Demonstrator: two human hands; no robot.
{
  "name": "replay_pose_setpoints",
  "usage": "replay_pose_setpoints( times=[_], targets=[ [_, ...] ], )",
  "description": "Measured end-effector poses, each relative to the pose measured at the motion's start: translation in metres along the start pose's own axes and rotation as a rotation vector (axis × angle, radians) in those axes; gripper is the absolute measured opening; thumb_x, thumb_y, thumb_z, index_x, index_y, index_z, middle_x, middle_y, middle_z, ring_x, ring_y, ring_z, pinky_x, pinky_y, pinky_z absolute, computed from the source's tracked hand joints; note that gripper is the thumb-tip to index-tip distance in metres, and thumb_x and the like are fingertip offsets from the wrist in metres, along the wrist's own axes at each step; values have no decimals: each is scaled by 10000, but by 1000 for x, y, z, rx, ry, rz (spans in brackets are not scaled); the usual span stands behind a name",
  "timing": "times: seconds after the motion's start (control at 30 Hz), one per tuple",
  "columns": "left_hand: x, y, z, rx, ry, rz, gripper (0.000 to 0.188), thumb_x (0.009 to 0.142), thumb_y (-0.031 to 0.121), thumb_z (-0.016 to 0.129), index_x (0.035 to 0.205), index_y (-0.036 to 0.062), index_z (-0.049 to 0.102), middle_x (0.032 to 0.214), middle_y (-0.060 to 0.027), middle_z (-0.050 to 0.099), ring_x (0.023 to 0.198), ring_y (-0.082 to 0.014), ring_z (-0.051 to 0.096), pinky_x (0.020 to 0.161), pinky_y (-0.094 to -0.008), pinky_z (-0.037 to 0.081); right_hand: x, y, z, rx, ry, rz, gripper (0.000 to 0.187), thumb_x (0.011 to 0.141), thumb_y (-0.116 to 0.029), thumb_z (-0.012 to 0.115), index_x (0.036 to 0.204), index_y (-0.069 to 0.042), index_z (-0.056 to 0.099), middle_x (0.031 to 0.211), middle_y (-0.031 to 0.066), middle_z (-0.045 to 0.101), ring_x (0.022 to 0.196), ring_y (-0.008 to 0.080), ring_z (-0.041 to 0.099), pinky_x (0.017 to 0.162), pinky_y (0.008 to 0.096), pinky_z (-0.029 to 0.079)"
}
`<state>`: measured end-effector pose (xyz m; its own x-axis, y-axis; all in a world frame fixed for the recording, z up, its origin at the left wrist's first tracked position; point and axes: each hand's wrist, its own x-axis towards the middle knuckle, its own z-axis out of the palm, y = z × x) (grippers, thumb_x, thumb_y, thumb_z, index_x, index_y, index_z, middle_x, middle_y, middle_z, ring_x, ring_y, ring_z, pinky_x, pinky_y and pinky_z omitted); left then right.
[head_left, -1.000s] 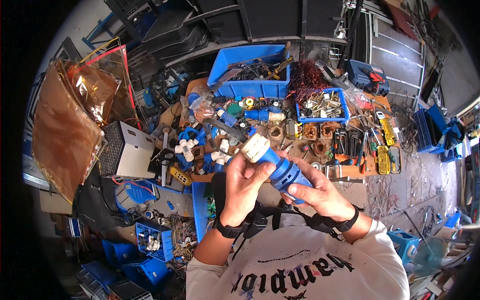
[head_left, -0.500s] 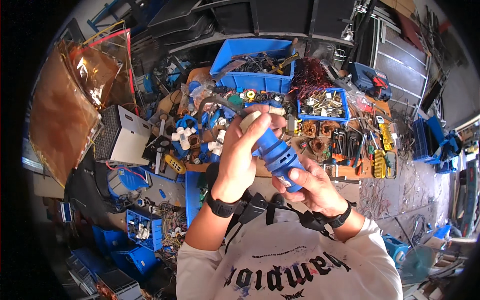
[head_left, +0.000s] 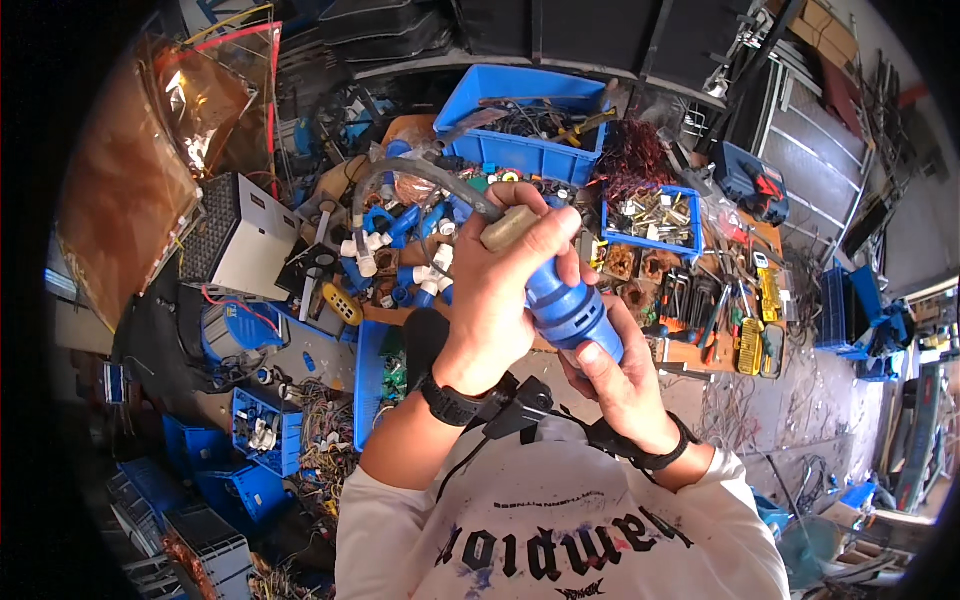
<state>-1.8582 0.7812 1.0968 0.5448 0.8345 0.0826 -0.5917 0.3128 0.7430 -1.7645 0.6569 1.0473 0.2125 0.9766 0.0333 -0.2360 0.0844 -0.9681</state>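
A blue industrial plug [head_left: 572, 315] is tilted between my two hands, above the front of the workbench. My left hand [head_left: 505, 285] is closed around its upper end, at a pale beige collar [head_left: 510, 228]. Out of that collar a thick grey cable [head_left: 425, 172] loops over to the left, its cut end hanging above white and blue fittings. My right hand [head_left: 622, 385] is wrapped around the lower end of the blue body, thumb on the near side. Parts of the plug are hidden behind my fingers. Both wrists wear black bands.
On the workbench stand a big blue bin [head_left: 520, 160] of tools and a smaller blue tray [head_left: 653, 243] of metal pieces. White pipe fittings [head_left: 435, 270] lie at left; pliers and screwdrivers [head_left: 690, 305] lie at right. Blue crates [head_left: 268, 428] and tangled wires cover the floor at left.
My left fingers now wrap further around the beige collar. The plug and both hands have shifted slightly to the right, and the cable loop has swung out left. The whole view has turned a little.
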Motion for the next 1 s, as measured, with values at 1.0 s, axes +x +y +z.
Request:
replay_pose_setpoints(
  times=[1.0],
  targets=[
    [8, -7, -3, -208, -292, -8, 157, 900, 63, 555, 988, 127, 442, 721, -30, 469, 529, -119, 479, 606, -369, 495, -1, -27, -5, 591, -164, 373, 393, 977, -444, 526, 1107, -74, 499, 718, 43, 521, 442, 35, 310, 383, 199, 188]
  ],
)
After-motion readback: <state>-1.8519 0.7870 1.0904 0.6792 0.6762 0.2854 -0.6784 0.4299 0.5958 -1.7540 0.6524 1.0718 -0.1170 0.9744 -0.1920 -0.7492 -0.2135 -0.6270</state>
